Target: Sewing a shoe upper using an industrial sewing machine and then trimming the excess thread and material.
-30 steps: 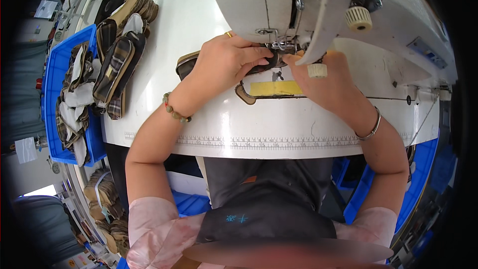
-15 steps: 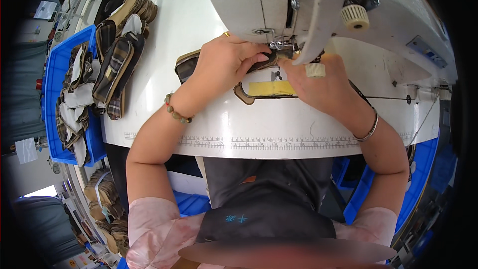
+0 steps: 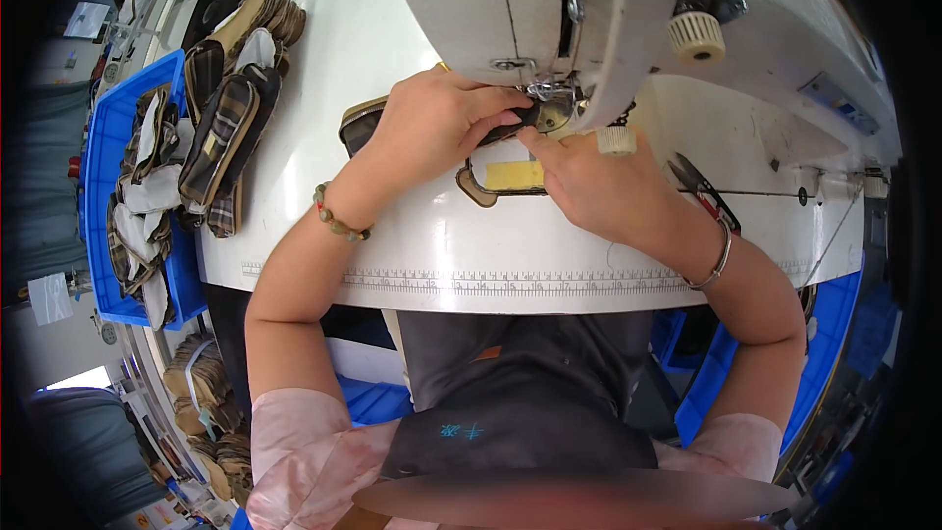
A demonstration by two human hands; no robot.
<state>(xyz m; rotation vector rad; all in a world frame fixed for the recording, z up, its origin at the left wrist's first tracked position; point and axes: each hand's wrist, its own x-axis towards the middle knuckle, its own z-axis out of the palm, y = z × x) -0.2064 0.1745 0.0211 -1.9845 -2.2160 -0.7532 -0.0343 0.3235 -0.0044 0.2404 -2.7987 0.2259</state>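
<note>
The left hand (image 3: 432, 123) is lying over a dark pouch (image 3: 361, 126), thumb and forefinger almost together and gripping its right end, the other fingers bending over and partly hiding one another. The pouch is resting on the white table (image 3: 324, 245), its zipped left end showing beyond the left hand and its right end sitting just beside the foot (image 3: 549, 91) of the sewing machine (image 3: 466, 10); whether that end is reaching under the foot, I cannot tell. The right hand (image 3: 603, 182) is hovering or resting just right of the pouch, its forefinger stretching toward the pouch's near right edge; whether the tip is touching I cannot tell, and the other fingers are folding out of sight, so what they might be holding is also unclear. A yellow strip (image 3: 513, 176) is lying below the forefinger, its right end passing behind the right hand. Snips (image 3: 705, 191) are lying just beyond the right wrist, near a bangle (image 3: 721, 257); beads (image 3: 339, 216) are circling the left wrist. A ruler (image 3: 471, 282) is running along the table's near edge. At the far left, plaid pouches (image 3: 226, 142) are lying in a heap beside a blue bin (image 3: 184, 275), which is holding plaid and white cloth (image 3: 152, 191).
</note>
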